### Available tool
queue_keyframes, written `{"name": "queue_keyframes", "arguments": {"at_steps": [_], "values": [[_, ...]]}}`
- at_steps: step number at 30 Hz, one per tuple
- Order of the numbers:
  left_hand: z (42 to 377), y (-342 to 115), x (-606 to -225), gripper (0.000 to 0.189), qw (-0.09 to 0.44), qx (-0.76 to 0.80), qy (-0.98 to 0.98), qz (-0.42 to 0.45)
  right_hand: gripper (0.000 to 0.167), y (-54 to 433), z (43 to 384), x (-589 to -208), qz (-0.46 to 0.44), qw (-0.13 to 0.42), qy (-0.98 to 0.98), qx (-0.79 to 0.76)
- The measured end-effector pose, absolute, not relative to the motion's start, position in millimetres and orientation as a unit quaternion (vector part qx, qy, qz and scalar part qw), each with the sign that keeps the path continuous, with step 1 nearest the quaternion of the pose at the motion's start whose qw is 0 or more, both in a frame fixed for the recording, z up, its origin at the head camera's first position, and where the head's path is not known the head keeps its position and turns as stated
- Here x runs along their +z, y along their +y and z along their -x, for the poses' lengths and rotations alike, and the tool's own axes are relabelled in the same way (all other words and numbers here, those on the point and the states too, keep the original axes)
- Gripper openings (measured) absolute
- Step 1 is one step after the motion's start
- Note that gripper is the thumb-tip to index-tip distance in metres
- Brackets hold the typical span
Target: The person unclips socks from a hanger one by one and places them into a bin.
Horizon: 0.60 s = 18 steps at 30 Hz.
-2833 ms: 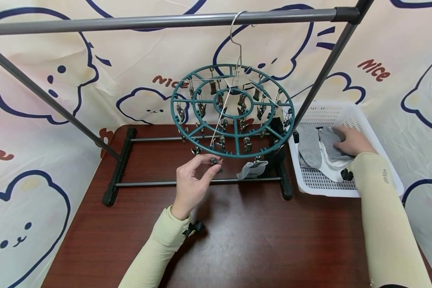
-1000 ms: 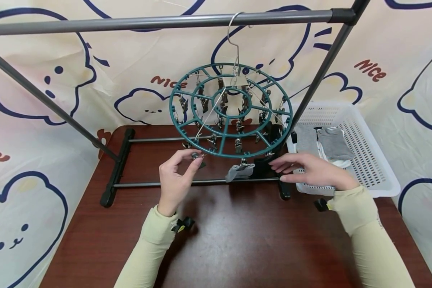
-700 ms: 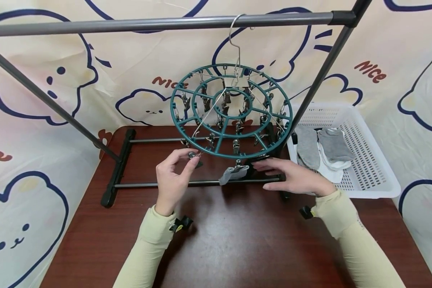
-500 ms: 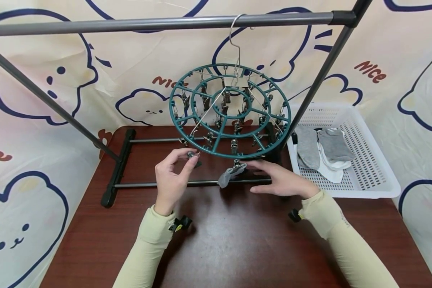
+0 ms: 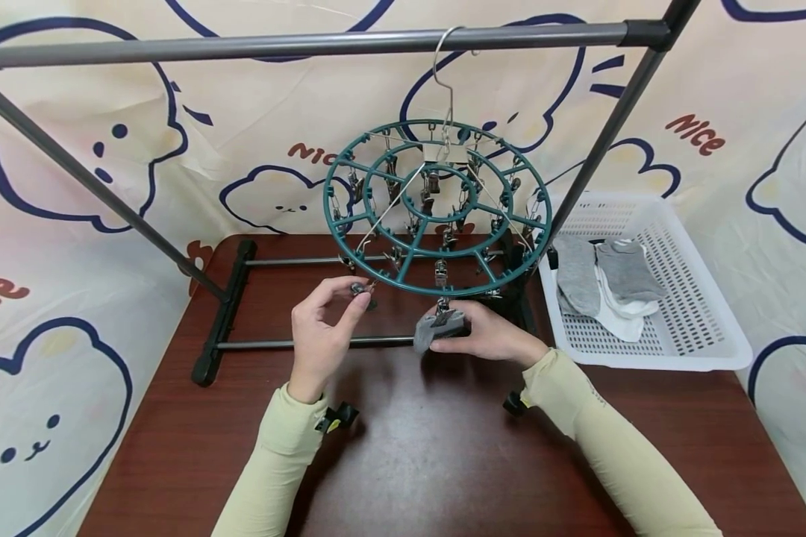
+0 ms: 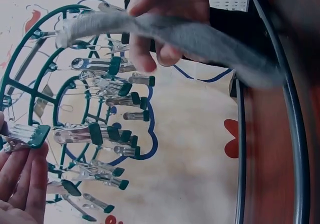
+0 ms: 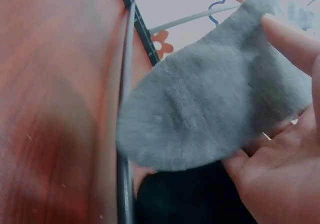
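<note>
My left hand (image 5: pixel 322 328) pinches a metal clip (image 6: pixel 25 134) with green tips at the front left of a round green clip hanger (image 5: pixel 416 282). A grey sock (image 5: pixel 425 334) hangs from a clip at the hanger's front. My right hand (image 5: pixel 493 335) holds this sock, thumb on one face and fingers behind it, as the right wrist view shows. The sock (image 7: pixel 185 108) is blurred there. Beside it, on the hanger's right, hangs a black cloth item (image 6: pixel 240 36), largely hidden in the head view. Many other clips (image 6: pixel 75 134) dangle below the rings.
The hanger hooks over the grey bar (image 5: pixel 242 48) of a metal rack standing on a brown table (image 5: pixel 403 462). A white basket (image 5: pixel 712 313) at the right contains grey and white socks (image 5: pixel 618 280). A cartoon-patterned cloth (image 5: pixel 255 112) covers the walls.
My right hand has left the basket and moved left to the hanging grey sock, passing the black item. The hanger has turned, bringing the sock leftward. My left hand, pinching the clip, has shifted slightly left.
</note>
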<state>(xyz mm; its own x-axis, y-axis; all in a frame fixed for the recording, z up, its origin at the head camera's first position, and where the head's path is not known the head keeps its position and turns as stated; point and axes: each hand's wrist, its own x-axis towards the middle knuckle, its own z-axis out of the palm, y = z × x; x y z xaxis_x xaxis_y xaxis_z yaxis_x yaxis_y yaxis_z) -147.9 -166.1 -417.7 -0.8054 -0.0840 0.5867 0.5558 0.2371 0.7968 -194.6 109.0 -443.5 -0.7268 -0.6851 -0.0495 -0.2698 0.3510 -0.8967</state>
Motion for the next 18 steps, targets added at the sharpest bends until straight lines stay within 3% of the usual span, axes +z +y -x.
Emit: {"name": "queue_keyframes", "arguments": {"at_steps": [6,18], "values": [[148.1,-166.8,-419.7,0.027,0.240,-0.590,-0.752,0.170,0.023,106.6,193.4,-447.5,0.281,0.224,0.802,-0.477],[147.5,-162.7,-423.9,0.053,0.233,-0.583,-0.759,0.172,0.022,106.8,191.7,-446.7,0.261,0.246,0.788,-0.499]]}}
